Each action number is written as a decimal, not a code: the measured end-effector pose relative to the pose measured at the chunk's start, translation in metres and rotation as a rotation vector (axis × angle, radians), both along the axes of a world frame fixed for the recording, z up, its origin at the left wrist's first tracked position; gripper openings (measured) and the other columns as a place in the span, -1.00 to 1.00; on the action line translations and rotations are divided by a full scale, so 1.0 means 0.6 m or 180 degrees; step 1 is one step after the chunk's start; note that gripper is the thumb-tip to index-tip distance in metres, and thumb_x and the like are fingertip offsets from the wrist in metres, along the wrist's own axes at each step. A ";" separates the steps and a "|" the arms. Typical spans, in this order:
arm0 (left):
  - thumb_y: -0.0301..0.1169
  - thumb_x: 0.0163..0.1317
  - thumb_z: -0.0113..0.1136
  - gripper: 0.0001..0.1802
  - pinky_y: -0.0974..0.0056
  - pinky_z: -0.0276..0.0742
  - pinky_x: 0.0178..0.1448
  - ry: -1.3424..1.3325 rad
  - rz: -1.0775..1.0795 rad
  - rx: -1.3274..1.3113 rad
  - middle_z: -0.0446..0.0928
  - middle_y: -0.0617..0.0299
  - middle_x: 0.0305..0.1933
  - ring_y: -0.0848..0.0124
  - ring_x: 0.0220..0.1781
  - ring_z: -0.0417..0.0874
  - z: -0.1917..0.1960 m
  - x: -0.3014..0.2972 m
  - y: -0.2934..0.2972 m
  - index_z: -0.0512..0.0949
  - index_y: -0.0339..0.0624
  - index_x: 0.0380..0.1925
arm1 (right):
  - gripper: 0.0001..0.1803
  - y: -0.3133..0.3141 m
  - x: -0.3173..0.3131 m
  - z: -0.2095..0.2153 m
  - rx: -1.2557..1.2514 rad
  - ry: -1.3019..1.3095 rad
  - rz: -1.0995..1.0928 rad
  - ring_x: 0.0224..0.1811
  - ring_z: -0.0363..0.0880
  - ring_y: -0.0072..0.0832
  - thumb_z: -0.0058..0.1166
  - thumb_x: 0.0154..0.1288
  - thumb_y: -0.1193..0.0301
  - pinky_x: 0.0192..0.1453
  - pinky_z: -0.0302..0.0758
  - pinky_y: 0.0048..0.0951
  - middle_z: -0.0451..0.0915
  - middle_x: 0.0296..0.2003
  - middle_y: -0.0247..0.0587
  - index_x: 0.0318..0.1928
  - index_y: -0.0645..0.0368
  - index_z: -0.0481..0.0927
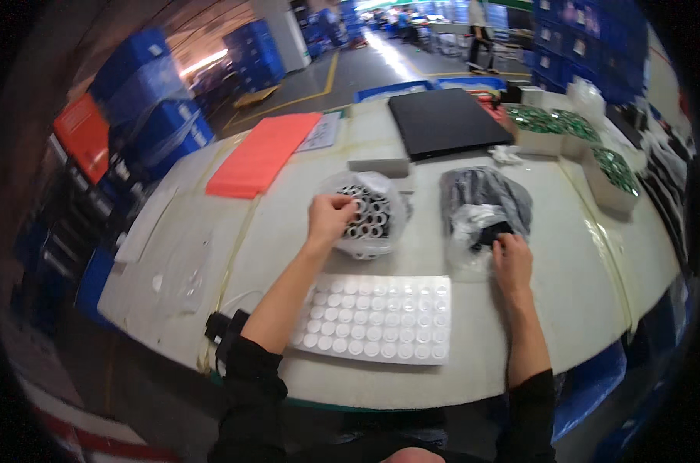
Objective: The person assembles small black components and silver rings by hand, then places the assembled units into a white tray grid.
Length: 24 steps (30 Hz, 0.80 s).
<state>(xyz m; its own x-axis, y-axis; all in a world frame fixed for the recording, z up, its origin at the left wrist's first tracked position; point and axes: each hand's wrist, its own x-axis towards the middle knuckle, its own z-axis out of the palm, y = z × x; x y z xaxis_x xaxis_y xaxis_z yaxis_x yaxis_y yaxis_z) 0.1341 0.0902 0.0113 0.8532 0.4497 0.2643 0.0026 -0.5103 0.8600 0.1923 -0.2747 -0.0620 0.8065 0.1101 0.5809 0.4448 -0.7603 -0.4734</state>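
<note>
My left hand reaches into a clear plastic bag full of small silver rings, its fingers pinched at the bag's left edge on what looks like a ring. My right hand rests at the mouth of a second bag holding small dark parts, fingers curled on its plastic. In front of both hands lies a clear blister tray with several rows of round pockets.
An orange foam sheet lies at the far left and a black flat panel at the far middle. White boxes of green parts stand at the right. Blue crates line the left. A person stands far off.
</note>
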 end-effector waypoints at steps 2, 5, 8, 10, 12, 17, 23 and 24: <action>-0.32 0.03 0.28 -0.72 0.18 0.53 -0.28 0.0021 0.0531 0.1890 0.62 -0.02 -0.49 0.19 -0.46 0.65 0.003 0.023 0.017 0.64 -0.31 -0.32 | -0.76 0.005 0.006 -0.006 0.0022 -0.0006 0.0088 -0.16 0.50 -0.10 0.16 0.12 0.39 -0.11 0.47 -0.16 0.49 -0.21 -0.05 -0.17 0.15 0.57; -0.31 0.05 0.26 -0.73 0.15 0.54 -0.27 0.0145 0.0271 0.2335 0.62 -0.02 -0.47 0.15 -0.42 0.66 0.036 0.012 -0.031 0.65 -0.30 -0.34 | -0.70 -0.010 0.006 -0.020 -0.0171 0.0299 -0.0062 -0.10 0.49 -0.14 0.20 0.09 0.37 -0.07 0.47 -0.18 0.49 -0.17 -0.09 -0.12 0.09 0.58; -0.36 0.05 0.27 -0.76 0.23 0.54 -0.30 -0.0227 0.0278 0.1609 0.63 0.01 -0.46 0.23 -0.45 0.66 0.035 -0.057 -0.040 0.65 -0.31 -0.34 | -0.76 -0.001 0.011 -0.022 -0.0100 0.0399 0.0108 -0.15 0.50 -0.14 0.22 0.07 0.38 -0.08 0.47 -0.20 0.51 -0.23 -0.11 -0.19 0.08 0.63; -0.42 0.06 0.27 -0.80 0.34 0.52 -0.34 -0.0501 0.0231 0.1238 0.64 0.06 -0.46 0.37 -0.51 0.64 0.031 -0.107 -0.041 0.65 -0.31 -0.34 | -0.83 0.006 0.014 -0.026 0.0320 0.0372 0.0269 -0.17 0.51 -0.15 0.22 0.07 0.41 -0.09 0.47 -0.22 0.52 -0.27 -0.10 -0.28 0.12 0.66; -0.44 0.10 0.25 -0.82 0.44 0.45 -0.39 -0.0323 0.0142 0.0810 0.64 0.21 -0.49 0.58 -0.51 0.56 0.023 -0.159 -0.038 0.65 -0.32 -0.33 | -0.83 -0.001 0.012 -0.018 0.0410 0.0215 0.0247 -0.23 0.53 -0.13 0.19 0.09 0.46 -0.13 0.47 -0.23 0.54 -0.35 -0.05 -0.26 0.18 0.66; -0.47 0.07 0.25 -0.83 0.42 0.46 -0.37 0.0092 -0.0171 0.0655 0.64 0.17 -0.44 0.51 -0.46 0.58 0.000 -0.271 -0.018 0.65 -0.28 -0.32 | -0.56 -0.012 0.020 -0.002 0.0417 0.0267 0.0210 -0.42 0.53 -0.04 0.20 0.08 0.52 -0.26 0.46 -0.25 0.57 -0.42 0.06 0.03 0.28 0.51; -0.46 0.04 0.26 -0.82 0.32 0.51 -0.29 0.0551 -0.0501 0.1142 0.60 0.09 -0.39 0.31 -0.38 0.61 -0.013 -0.307 -0.028 0.64 -0.27 -0.33 | -0.85 0.004 -0.012 0.026 0.2084 0.0949 0.0898 -0.43 0.53 -0.67 0.21 0.17 0.54 -0.30 0.47 -0.62 0.61 -0.47 -0.34 -0.24 0.31 0.61; -0.46 0.04 0.27 -0.82 0.34 0.50 -0.29 0.0515 -0.0489 0.1293 0.60 0.10 -0.39 0.34 -0.40 0.60 -0.014 -0.300 -0.029 0.64 -0.27 -0.32 | -0.85 0.015 -0.021 0.024 0.2083 0.0963 0.0918 -0.43 0.53 -0.67 0.21 0.17 0.54 -0.30 0.47 -0.62 0.61 -0.47 -0.34 -0.24 0.31 0.61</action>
